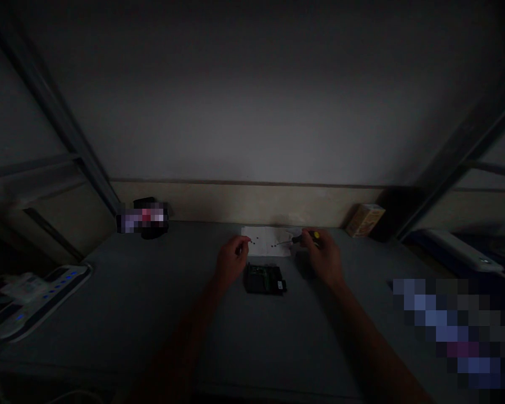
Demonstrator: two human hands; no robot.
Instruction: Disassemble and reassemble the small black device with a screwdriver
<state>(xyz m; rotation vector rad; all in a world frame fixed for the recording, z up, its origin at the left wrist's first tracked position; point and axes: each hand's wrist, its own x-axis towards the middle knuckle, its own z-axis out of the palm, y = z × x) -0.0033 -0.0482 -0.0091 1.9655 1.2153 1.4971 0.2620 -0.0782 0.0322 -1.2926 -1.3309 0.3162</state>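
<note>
My right hand [326, 257] is closed around a screwdriver [298, 239] with a black and yellow handle, its thin shaft pointing left over a white paper [263, 233]. Several small dark pieces lie on the paper. At the paper's left edge, my left hand [233, 255] has its fingertips pinched together; whether something tiny is between them is too dark to tell. A dark device with an exposed green circuit board [265, 279] rests on the table just in front of the paper, between my forearms, touched by neither hand.
On the grey table [151, 314], a power strip [69, 280] with blue lights and a plugged-in adapter lies at the left. A partly blurred dark object [151, 229] stands back left. A small box [364, 220] stands back right, by the wall. Pixelated area at right.
</note>
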